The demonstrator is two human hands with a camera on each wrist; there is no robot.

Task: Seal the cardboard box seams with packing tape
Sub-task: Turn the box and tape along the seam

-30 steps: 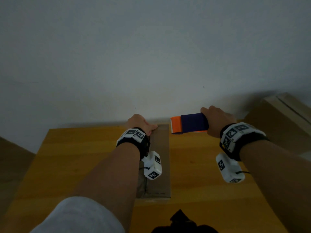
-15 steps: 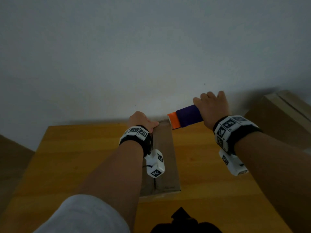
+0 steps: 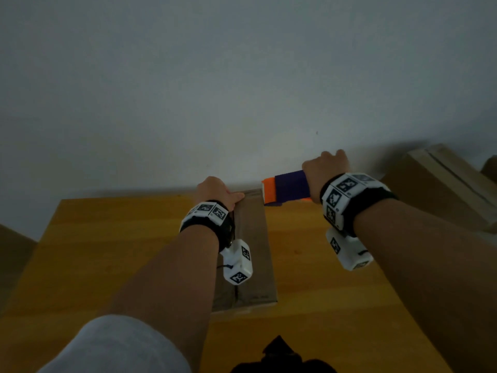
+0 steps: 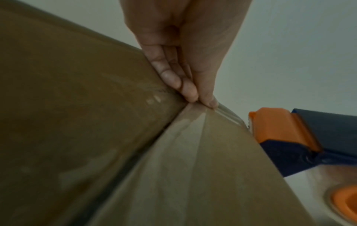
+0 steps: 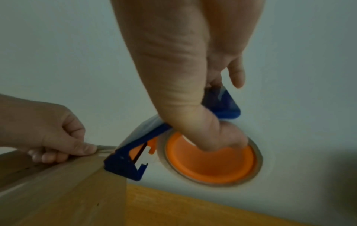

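A narrow cardboard box [image 3: 255, 254] lies lengthwise on the wooden table [image 3: 107, 251]. Glossy clear tape [image 4: 193, 160] runs along its top by the centre seam. My left hand [image 3: 219, 191] is at the box's far edge, where thumb and fingers [image 4: 190, 93] pinch the tape end against the cardboard. A short clear strip [image 4: 228, 113] leads from there to the blue and orange tape dispenser [image 3: 287, 187]. My right hand [image 3: 325, 168] grips the dispenser just off the box's far right corner, thumb [image 5: 210, 137] pressed into the orange roll core [image 5: 212, 165].
The table stands against a white wall [image 3: 242, 90]. A second, larger cardboard box [image 3: 443, 189] sits to the right of the table. A black object [image 3: 279, 356] shows at the table's near edge.
My right hand has risen and tipped the dispenser, bringing its orange end close to the box's far right corner. My left hand stays at the far edge.
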